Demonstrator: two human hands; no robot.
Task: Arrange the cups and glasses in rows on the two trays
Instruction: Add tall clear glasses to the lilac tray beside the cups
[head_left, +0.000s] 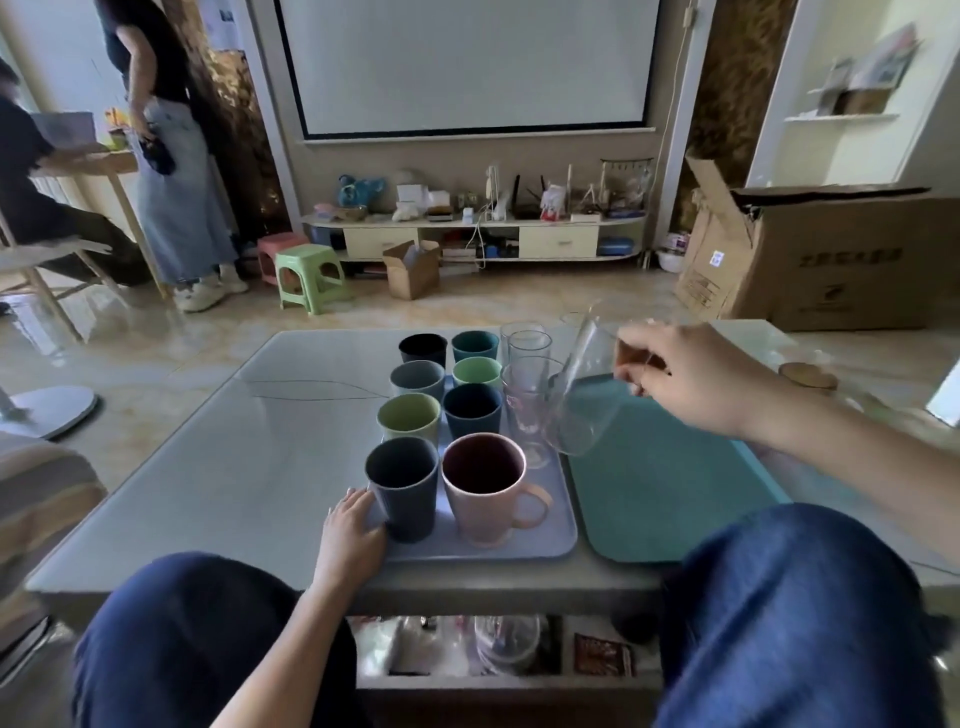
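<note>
A pale blue tray (540, 545) on the low table holds two rows of coloured cups, with a dark grey cup (402, 488) and a pink mug (485, 486) nearest me. A third row of clear glasses (527, 358) stands along its right side. Beside it lies a teal tray (660, 488), bare. My right hand (691, 376) holds a clear glass jug (584, 395) by its handle, tilted, in the air over the teal tray's left edge. My left hand (350, 530) rests on the blue tray's near left edge, fingers touching the dark grey cup.
A round wooden lid (808, 376) sits on the table's far right. My knees (795, 597) are against the table's front edge. The shelf under the table holds more glassware (506, 642). A cardboard box (821, 260) stands on the floor at the right, two people at far left.
</note>
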